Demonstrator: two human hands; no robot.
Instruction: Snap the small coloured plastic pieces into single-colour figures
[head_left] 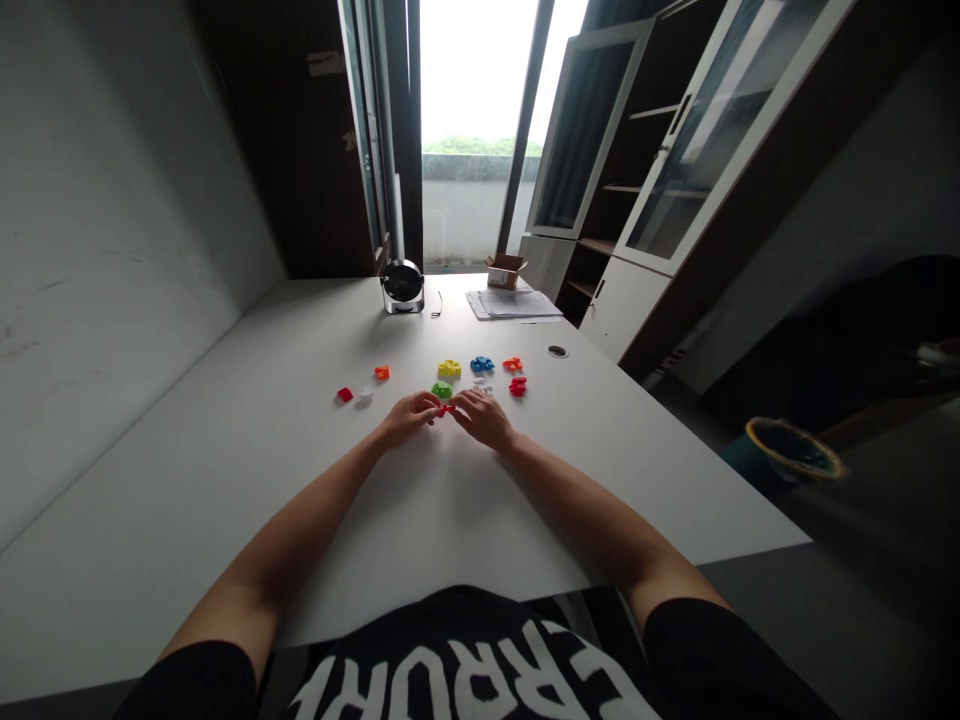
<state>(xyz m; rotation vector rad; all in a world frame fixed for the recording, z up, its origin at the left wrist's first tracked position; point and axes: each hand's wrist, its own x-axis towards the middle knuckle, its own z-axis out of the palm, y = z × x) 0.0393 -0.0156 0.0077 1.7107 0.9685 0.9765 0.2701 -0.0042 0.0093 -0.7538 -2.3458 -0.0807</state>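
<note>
Both hands meet over the white table, their fingers closed on a small red plastic piece (447,409). My left hand (411,415) pinches its left side, and my right hand (483,415) grips it from the right. Fingers cover much of the piece, so its exact kind is unclear. Just beyond the fingertips lie green pieces (442,390) and white pieces (482,384), the latter partly behind my right hand. Farther back are yellow pieces (449,368) and blue pieces (481,364). Right of them sit orange pieces (512,364) and red pieces (517,386).
Left of my hands lie a red piece (345,395), a whitish piece (364,396) and an orange piece (382,373). A round black device (403,284), papers (514,304) and an open cardboard box (505,271) stand at the back. A cable hole (557,351) is at right.
</note>
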